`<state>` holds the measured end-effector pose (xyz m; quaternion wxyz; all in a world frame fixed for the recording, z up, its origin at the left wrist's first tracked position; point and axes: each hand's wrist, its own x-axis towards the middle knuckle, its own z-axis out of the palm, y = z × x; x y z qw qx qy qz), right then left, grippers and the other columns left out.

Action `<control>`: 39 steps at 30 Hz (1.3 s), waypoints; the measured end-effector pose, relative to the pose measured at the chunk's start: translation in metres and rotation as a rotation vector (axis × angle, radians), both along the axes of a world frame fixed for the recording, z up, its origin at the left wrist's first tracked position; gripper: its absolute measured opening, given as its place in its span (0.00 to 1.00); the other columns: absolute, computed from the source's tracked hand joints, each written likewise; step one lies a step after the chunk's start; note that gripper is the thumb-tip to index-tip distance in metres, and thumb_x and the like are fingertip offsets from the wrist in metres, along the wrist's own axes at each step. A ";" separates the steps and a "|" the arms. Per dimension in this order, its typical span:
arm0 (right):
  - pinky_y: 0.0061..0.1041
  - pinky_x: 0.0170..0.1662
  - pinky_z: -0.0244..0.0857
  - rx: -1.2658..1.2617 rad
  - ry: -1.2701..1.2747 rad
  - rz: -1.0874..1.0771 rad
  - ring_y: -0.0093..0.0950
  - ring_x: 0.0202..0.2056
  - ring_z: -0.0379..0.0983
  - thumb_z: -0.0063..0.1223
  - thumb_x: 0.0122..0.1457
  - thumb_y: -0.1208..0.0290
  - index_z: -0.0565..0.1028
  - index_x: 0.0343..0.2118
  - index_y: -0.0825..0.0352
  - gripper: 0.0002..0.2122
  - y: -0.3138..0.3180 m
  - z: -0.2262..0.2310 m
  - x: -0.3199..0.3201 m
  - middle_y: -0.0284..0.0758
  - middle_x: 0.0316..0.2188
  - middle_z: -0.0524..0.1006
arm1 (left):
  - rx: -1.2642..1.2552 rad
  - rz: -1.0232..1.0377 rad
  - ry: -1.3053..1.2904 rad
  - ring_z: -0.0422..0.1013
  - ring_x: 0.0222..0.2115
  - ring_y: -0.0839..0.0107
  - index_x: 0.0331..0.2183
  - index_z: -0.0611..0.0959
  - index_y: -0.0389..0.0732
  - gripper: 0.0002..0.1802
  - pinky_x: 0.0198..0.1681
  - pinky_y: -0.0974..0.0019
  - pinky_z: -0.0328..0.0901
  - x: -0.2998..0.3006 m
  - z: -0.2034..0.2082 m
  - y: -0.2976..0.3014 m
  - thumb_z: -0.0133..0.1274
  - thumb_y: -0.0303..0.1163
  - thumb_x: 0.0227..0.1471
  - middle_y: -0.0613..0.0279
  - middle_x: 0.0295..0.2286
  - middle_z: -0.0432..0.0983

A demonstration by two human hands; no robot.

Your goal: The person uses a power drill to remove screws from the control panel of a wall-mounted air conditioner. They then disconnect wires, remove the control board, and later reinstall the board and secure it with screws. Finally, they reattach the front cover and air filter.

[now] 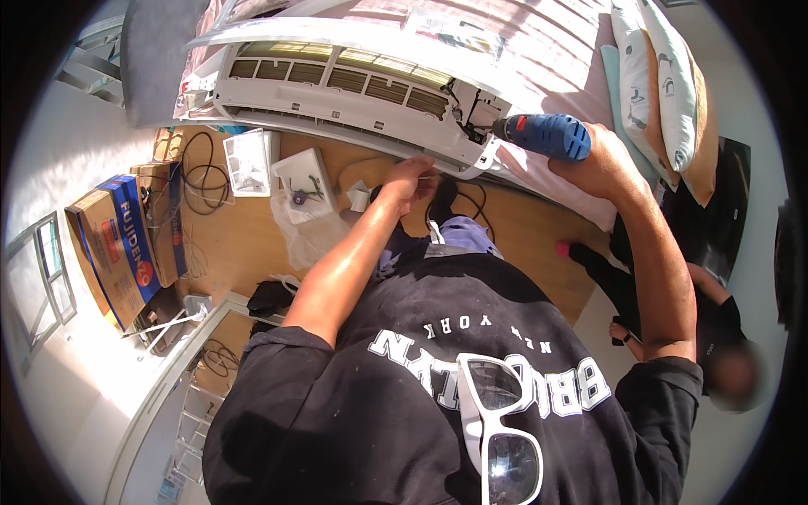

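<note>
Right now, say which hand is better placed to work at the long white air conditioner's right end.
Probably the right hand: it holds the blue power drill, nose toward that end. The left hand is by the lower edge of the air conditioner.

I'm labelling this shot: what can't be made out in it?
All in the head view:
Drill: tip too small to tell whether it touches the air conditioner; trigger hidden by the right hand.
Left hand: anything inside, hidden by the hand itself.
Pillows: ends cut off by the upper edge.

A bedroom, shown by the pale pink bed, paired pillows and wood-toned floor
</note>
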<state>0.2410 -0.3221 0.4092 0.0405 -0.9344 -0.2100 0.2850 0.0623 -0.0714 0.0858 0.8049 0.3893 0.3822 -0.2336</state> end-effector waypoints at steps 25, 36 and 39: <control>0.26 0.39 0.73 0.536 -0.156 -0.638 0.18 0.32 0.78 0.70 0.59 0.78 0.86 0.42 0.66 0.08 -0.138 -0.007 -0.214 0.26 0.31 0.84 | 1.193 -0.942 -0.943 0.77 0.56 0.47 0.53 0.86 0.41 0.18 0.62 0.50 0.72 0.076 0.053 -0.034 0.51 0.34 0.66 0.46 0.53 0.82; 0.31 0.34 0.74 0.542 0.173 -1.176 0.25 0.29 0.80 0.67 0.60 0.76 0.86 0.40 0.64 0.07 -0.232 -0.027 -0.298 0.25 0.27 0.83 | 1.665 -1.111 -0.782 0.72 0.60 0.47 0.59 0.78 0.26 0.24 0.60 0.50 0.71 0.144 -0.018 -0.113 0.49 0.33 0.70 0.40 0.59 0.71; 0.32 0.33 0.73 0.515 0.172 -0.991 0.27 0.27 0.80 0.67 0.59 0.75 0.86 0.40 0.64 0.06 -0.255 -0.041 -0.285 0.28 0.25 0.82 | 1.609 -1.205 -0.641 0.71 0.59 0.45 0.61 0.78 0.24 0.27 0.62 0.48 0.69 0.150 -0.002 -0.121 0.52 0.33 0.68 0.37 0.63 0.68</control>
